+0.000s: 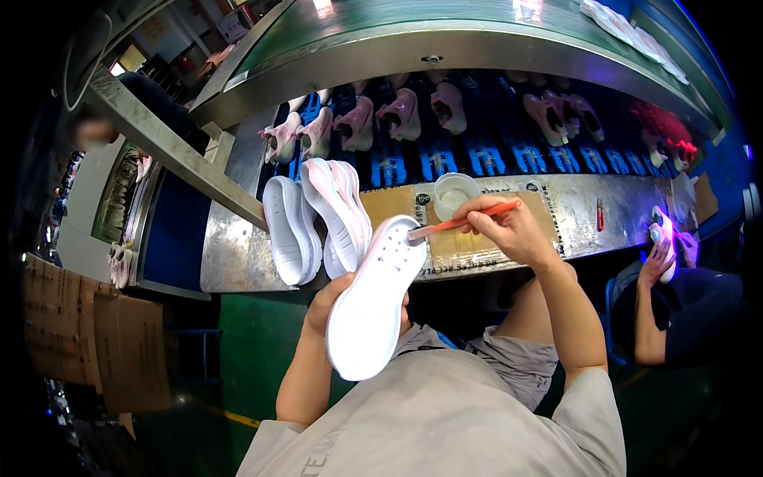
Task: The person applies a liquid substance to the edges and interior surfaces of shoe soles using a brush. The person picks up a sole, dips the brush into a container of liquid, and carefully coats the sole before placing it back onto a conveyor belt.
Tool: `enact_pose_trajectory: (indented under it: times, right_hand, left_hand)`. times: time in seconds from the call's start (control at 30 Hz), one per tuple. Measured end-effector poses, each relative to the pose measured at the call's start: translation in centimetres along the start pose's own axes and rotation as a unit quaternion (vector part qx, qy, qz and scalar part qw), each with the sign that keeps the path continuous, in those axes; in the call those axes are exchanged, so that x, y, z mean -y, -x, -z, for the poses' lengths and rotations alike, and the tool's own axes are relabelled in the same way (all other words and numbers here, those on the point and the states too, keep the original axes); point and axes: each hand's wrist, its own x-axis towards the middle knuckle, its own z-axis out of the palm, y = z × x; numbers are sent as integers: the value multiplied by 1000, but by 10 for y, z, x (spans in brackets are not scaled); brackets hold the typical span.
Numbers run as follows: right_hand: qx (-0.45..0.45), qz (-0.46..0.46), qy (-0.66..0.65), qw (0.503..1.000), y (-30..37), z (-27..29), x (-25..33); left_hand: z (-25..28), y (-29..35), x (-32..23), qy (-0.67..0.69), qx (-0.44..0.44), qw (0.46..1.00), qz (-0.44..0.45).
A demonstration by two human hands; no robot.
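A white shoe sole [370, 306] is held tilted in front of me, its hollow inner side facing up. My left hand [327, 306] grips it by the left edge, with fingers partly hidden behind it. My right hand [502, 230] pinches a brush with an orange handle [465, 222]. The brush's tip touches the sole's far end, close to a patch of small holes. Just beyond the brush stands a round translucent tub [455, 193] on a flattened cardboard sheet [477, 253]. Left of the tub, several more soles lean together [292, 230], white and pinkish.
Pink shoe uppers [400, 115] stand on a blue-slatted conveyor [485, 155] behind the metal bench edge [584, 226]. A green-topped shelf [381, 40] overhangs it. At right, a co-worker in dark clothes [683, 306] holds a shoe under violet light. Cardboard boxes [131, 350] stand at left.
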Motion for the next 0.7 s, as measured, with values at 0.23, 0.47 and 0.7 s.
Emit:
enact_pose_trajectory:
  times: [0.23, 0.47, 0.7]
  right_hand:
    - [48, 73, 45, 995, 27, -31, 28]
    - [59, 94, 59, 992, 47, -36, 29]
    - [-30, -13, 32, 999, 66, -60, 37]
  left_hand:
    - [3, -20, -26, -352, -31, 915, -195]
    - [-12, -21, -44, -364, -110, 871, -312]
    - [3, -24, -41, -439, -157, 747, -474]
